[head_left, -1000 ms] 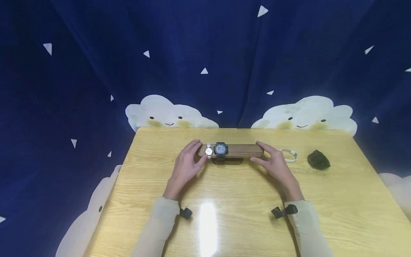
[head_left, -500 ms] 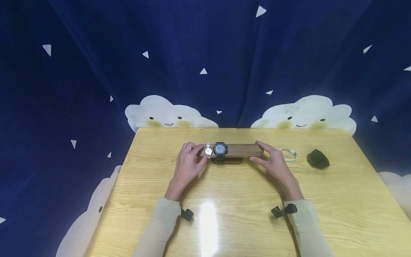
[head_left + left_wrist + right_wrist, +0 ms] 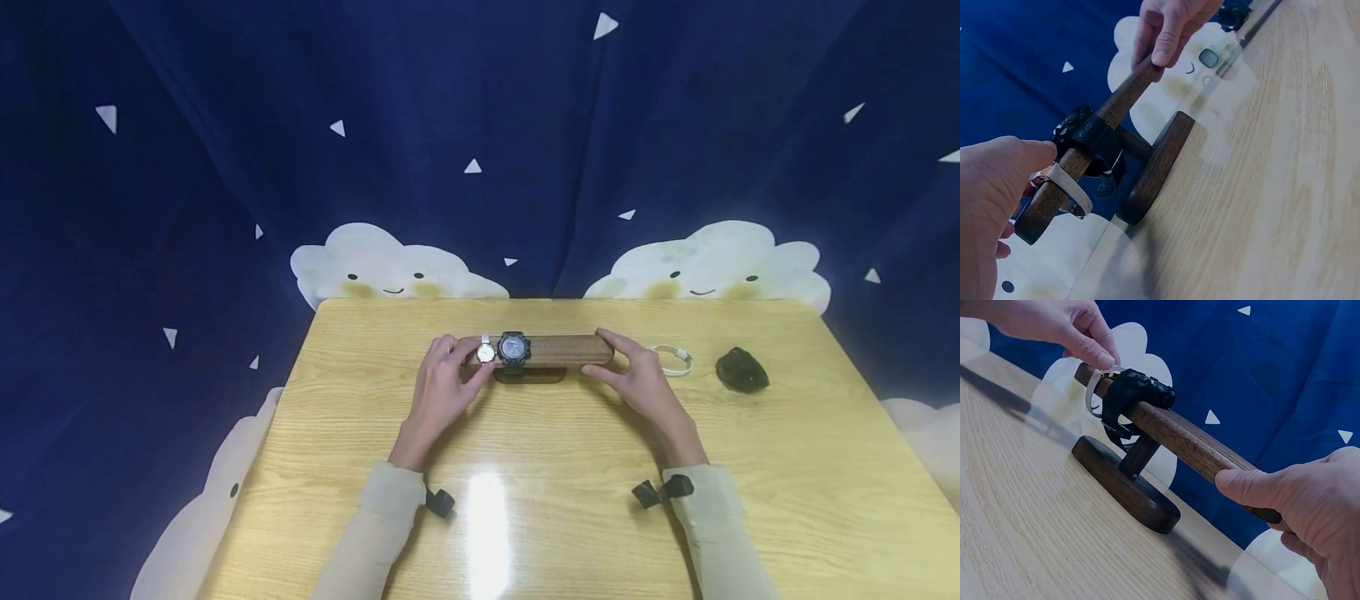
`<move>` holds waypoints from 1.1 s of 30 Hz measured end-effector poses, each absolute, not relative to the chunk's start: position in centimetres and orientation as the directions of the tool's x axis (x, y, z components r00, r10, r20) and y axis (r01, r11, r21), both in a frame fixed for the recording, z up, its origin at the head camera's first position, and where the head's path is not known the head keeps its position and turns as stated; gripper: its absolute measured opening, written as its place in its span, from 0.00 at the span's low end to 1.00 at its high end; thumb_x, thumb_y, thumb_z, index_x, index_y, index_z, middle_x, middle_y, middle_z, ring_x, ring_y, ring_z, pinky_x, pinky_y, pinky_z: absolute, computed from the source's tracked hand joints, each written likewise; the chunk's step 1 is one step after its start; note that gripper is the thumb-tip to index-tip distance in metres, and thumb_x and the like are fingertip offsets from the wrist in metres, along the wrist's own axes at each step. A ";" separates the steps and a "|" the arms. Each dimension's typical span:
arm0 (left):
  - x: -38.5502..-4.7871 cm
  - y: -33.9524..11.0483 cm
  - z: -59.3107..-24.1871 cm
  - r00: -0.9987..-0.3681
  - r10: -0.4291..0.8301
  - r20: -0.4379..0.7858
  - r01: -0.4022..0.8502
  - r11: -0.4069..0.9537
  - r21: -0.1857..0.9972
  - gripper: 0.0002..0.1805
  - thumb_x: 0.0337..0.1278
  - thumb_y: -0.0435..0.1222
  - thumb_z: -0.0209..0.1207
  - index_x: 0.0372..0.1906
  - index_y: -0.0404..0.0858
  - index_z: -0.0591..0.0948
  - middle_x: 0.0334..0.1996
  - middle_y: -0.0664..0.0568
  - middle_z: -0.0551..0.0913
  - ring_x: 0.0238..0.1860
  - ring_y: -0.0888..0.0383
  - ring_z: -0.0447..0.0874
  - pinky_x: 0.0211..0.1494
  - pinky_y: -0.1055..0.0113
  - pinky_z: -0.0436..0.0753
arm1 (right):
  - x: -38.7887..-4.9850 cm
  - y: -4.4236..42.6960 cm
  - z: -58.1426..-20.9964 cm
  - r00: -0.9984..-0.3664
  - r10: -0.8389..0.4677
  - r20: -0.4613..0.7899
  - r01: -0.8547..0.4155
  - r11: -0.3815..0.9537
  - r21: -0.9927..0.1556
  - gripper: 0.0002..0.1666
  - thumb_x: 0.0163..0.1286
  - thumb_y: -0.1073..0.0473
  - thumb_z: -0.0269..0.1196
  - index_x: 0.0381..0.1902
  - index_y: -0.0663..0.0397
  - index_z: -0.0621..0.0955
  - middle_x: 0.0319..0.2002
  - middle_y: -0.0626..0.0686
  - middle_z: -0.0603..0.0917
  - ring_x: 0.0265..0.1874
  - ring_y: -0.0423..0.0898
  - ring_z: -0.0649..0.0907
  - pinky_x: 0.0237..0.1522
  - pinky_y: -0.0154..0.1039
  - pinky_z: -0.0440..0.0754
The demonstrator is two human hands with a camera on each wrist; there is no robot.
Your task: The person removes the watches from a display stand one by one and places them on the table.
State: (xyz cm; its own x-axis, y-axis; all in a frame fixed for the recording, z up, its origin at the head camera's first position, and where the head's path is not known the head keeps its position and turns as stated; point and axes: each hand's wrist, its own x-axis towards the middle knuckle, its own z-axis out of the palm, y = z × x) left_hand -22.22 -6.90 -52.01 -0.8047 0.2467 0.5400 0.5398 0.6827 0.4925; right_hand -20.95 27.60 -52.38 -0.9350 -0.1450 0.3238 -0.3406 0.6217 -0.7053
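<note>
Holding long brown wooden stand near far edge of pale wooden desk.
Gripping its right end with right hand; touching round white-strapped watch, beside chunky black watch, with left hand.

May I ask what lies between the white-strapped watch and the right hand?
The black watch, then bare wooden watch stand, in the head view.

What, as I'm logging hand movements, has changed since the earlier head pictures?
The left grip bent its fingers inward over the end of the wooden stand, closer to the small watch. Unchanged: the right grip holding the stand's other end, and the dark watch.
</note>
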 end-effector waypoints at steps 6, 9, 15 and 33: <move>-22.2 -6.8 -52.2 -0.800 0.235 0.552 0.544 0.670 0.504 0.23 0.60 0.47 0.74 0.54 0.36 0.87 0.31 0.45 0.77 0.35 0.55 0.69 0.37 0.64 0.71 | -21.0 27.6 -52.4 -0.932 -0.147 0.332 -0.348 0.619 -0.704 0.43 0.61 0.56 0.79 0.71 0.63 0.76 0.67 0.67 0.79 0.68 0.68 0.76 0.70 0.63 0.74; -22.2 -6.7 -52.3 -0.803 0.227 0.551 0.538 0.672 0.509 0.24 0.61 0.47 0.74 0.55 0.36 0.87 0.31 0.44 0.77 0.34 0.55 0.68 0.37 0.64 0.71 | -21.0 27.5 -52.5 -0.931 -0.150 0.331 -0.350 0.619 -0.703 0.43 0.61 0.56 0.79 0.71 0.62 0.76 0.68 0.67 0.78 0.68 0.68 0.76 0.70 0.63 0.74; -22.2 -6.4 -52.5 -0.800 0.206 0.564 0.531 0.680 0.505 0.23 0.60 0.46 0.74 0.55 0.36 0.87 0.31 0.46 0.78 0.34 0.56 0.68 0.36 0.64 0.71 | -21.0 27.5 -52.5 -0.934 -0.146 0.326 -0.343 0.622 -0.704 0.43 0.61 0.56 0.79 0.71 0.63 0.76 0.68 0.66 0.78 0.69 0.67 0.76 0.70 0.62 0.73; -22.1 -6.1 -52.4 -0.808 0.186 0.558 0.514 0.686 0.515 0.20 0.60 0.40 0.73 0.53 0.34 0.87 0.34 0.48 0.80 0.36 0.55 0.72 0.37 0.65 0.76 | -21.1 28.3 -52.6 -0.966 -0.133 0.220 -0.256 0.568 -0.782 0.42 0.62 0.53 0.78 0.72 0.54 0.77 0.68 0.62 0.80 0.70 0.65 0.75 0.72 0.63 0.71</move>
